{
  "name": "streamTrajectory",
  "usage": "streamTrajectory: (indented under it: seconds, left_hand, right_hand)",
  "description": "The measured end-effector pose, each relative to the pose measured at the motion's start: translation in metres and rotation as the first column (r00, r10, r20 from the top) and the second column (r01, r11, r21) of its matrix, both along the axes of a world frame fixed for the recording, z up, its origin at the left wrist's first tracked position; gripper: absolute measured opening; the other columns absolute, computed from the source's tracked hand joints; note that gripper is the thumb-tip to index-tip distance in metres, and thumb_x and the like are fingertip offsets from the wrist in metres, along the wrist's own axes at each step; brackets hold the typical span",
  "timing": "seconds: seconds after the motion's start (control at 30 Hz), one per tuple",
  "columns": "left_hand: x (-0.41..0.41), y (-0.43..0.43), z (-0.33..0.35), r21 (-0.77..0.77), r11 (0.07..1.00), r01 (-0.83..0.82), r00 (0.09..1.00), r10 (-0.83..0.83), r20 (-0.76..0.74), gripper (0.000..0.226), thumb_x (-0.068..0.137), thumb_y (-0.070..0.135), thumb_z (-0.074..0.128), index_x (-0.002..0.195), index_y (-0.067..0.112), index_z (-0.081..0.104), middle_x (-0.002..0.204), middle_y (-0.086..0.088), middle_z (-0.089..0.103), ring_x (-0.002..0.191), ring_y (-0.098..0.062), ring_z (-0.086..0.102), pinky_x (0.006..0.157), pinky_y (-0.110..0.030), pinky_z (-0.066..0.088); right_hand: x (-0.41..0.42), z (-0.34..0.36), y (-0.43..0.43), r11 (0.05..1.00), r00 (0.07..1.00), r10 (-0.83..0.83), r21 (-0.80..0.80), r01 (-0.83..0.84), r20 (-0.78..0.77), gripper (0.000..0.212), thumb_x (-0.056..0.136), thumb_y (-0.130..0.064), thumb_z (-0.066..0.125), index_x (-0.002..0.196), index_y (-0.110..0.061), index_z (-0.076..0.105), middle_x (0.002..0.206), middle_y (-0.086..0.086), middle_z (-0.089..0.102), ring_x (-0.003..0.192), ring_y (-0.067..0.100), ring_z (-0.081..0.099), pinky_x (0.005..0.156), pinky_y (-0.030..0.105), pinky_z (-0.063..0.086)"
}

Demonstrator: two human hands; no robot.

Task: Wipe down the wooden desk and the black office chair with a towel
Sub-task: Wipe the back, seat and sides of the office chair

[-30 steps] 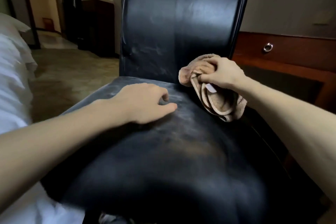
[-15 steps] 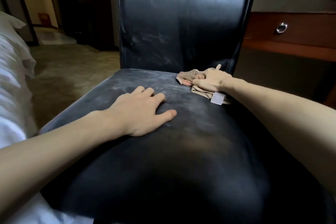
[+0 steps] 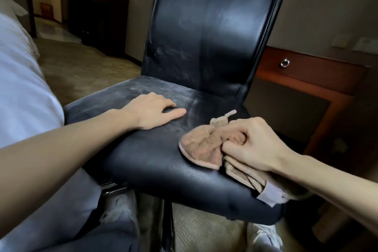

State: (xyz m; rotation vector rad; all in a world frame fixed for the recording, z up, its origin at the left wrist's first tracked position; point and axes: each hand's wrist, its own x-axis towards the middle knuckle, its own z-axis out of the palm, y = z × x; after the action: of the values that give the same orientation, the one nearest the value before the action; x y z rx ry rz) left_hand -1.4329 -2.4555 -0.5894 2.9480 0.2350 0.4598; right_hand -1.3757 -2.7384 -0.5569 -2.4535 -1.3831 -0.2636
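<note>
The right hand (image 3: pixel 255 145) is gripping a bunched tan towel (image 3: pixel 202 145), fingers curled tight round it, and pressing it onto the front right of the seat of the black office chair (image 3: pixel 155 161). Dusty grey streaks are showing on the leather further back. The left hand (image 3: pixel 151 110) is lying flat on the seat, fingers relaxed, holding nothing. The wooden table (image 3: pixel 311 75) is standing behind the chair at right, and a white bed (image 3: pixel 18 88) is bordering the patterned carpet (image 3: pixel 81 67) at left.

A bunched tan towel (image 3: pixel 201 147) is lying near right on the seat of the dusty black office chair (image 3: pixel 214 26); the wooden desk (image 3: pixel 319 75) is standing far right.
</note>
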Motion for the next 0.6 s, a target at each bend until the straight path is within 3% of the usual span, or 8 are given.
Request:
streamTrajectory:
  seconds: [0.1,0.17,0.2,0.3,0.4,0.47,0.53,0.6]
  left_hand:
    - [-0.010,-0.004,0.000,-0.036,0.998,0.057,0.995,-0.054,0.082,0.068,0.094,0.077,0.013,0.105,0.036,0.066,0.119,0.008,0.070,0.117,-0.023,0.059,0.100,-0.045,0.043]
    - [-0.018,-0.009,-0.002,-0.040,0.996,0.079,0.985,-0.072,0.155,0.062,0.093,0.076,0.009,0.093,0.035,0.056,0.107,0.010,0.070,0.109,-0.023,0.061,0.094,-0.044,0.044]
    - [-0.022,-0.012,-0.005,-0.016,0.997,0.077,0.983,-0.073,0.169,0.065,0.093,0.075,0.009,0.099,0.034,0.058,0.112,0.010,0.071,0.112,-0.021,0.061,0.096,-0.043,0.044]
    - [-0.029,-0.018,-0.015,0.054,0.998,0.038,0.980,-0.048,0.194,0.078,0.094,0.074,0.010,0.131,0.029,0.062,0.132,0.009,0.067,0.126,-0.018,0.056,0.107,-0.036,0.038]
    - [-0.032,-0.018,-0.021,0.003,1.000,-0.031,0.970,0.030,0.243,0.073,0.095,0.070,0.013,0.130,0.031,0.063,0.131,0.009,0.067,0.124,-0.017,0.055,0.107,-0.034,0.036]
    - [-0.036,-0.019,-0.026,-0.020,0.998,-0.061,0.960,0.064,0.273,0.072,0.092,0.068,0.009,0.122,0.032,0.064,0.123,0.011,0.068,0.118,-0.016,0.056,0.105,-0.035,0.038]
    - [-0.039,-0.023,-0.030,-0.046,0.996,-0.079,0.945,0.089,0.315,0.066,0.092,0.063,0.011,0.116,0.032,0.064,0.114,0.013,0.068,0.111,-0.015,0.056,0.100,-0.034,0.039]
    - [-0.038,-0.024,-0.032,-0.036,0.994,-0.103,0.934,0.109,0.341,0.056,0.098,0.057,0.017,0.113,0.031,0.064,0.109,0.012,0.068,0.108,-0.015,0.056,0.093,-0.031,0.037]
  right_hand:
    - [0.011,0.020,0.005,0.978,0.998,-0.061,0.204,0.054,0.031,0.037,0.067,-0.046,0.046,0.087,-0.046,0.076,0.063,-0.006,0.060,0.058,0.013,0.053,0.067,0.035,0.055]
    - [0.028,0.041,0.017,0.930,0.990,-0.130,0.353,0.102,0.058,0.034,0.068,-0.047,0.048,0.089,-0.048,0.075,0.068,-0.005,0.064,0.066,0.011,0.058,0.074,0.037,0.056]
    - [0.038,0.051,0.026,0.917,0.987,-0.143,0.384,0.107,0.067,0.034,0.070,-0.049,0.050,0.093,-0.047,0.075,0.077,-0.008,0.070,0.076,0.010,0.064,0.081,0.038,0.057]
    - [0.075,0.074,0.058,0.956,0.980,-0.187,0.241,0.165,0.069,0.060,0.069,-0.070,0.054,0.122,-0.047,0.069,0.132,-0.009,0.067,0.128,0.020,0.059,0.109,0.048,0.045]
    - [0.125,0.057,0.091,0.941,0.941,-0.334,0.066,0.331,0.047,0.071,0.071,-0.086,0.049,0.134,-0.054,0.058,0.162,0.002,0.037,0.150,0.033,0.033,0.120,0.062,0.023]
    - [0.147,0.026,0.106,0.936,0.937,-0.346,-0.079,0.342,-0.045,0.072,0.084,-0.083,0.047,0.146,-0.046,0.048,0.168,0.010,0.025,0.153,0.040,0.026,0.122,0.063,0.017]
    - [0.159,-0.001,0.111,0.947,0.957,-0.271,-0.208,0.246,-0.102,0.064,0.091,-0.072,0.045,0.140,-0.031,0.050,0.159,0.020,0.037,0.144,0.043,0.040,0.120,0.055,0.028]
    - [0.161,-0.009,0.113,0.942,0.946,-0.288,-0.221,0.252,-0.149,0.064,0.089,-0.071,0.047,0.146,-0.042,0.046,0.153,0.016,0.044,0.135,0.038,0.050,0.109,0.039,0.038]
